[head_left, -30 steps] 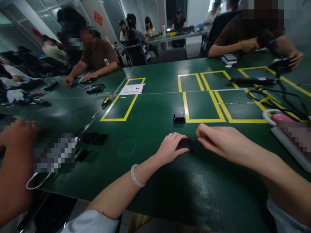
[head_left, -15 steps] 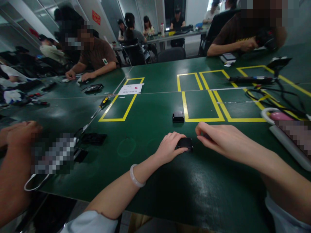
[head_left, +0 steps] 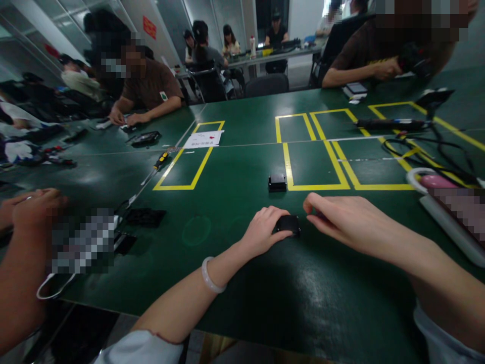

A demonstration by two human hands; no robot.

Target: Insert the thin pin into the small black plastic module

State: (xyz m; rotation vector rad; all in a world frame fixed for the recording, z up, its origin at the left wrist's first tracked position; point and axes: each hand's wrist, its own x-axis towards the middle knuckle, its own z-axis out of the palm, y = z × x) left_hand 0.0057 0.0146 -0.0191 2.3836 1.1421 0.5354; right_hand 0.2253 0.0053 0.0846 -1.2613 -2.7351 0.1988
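My left hand (head_left: 264, 232), with a pale bangle on its wrist, rests on the green table (head_left: 242, 283) and its curled fingers grip a small black block (head_left: 288, 224). Just right of the block lies my right hand (head_left: 346, 221), palm down with loosely curled fingers; its fingertips point toward the block. What, if anything, is under them is hidden. A second small black block (head_left: 278, 182) sits a little farther away, beside a yellow taped rectangle (head_left: 312, 167).
A co-worker's arm (head_left: 22, 253) lies at the left near black parts (head_left: 146, 217). A screwdriver (head_left: 157, 164) and a paper sheet (head_left: 204, 139) lie farther back. Cables (head_left: 424, 151) and a white tray (head_left: 447, 222) are at the right. Other people sit around the tables.
Both my hands and the black block have stayed put. The co-worker's hand at the left shifted slightly, and a far-right person's hand has left the table.
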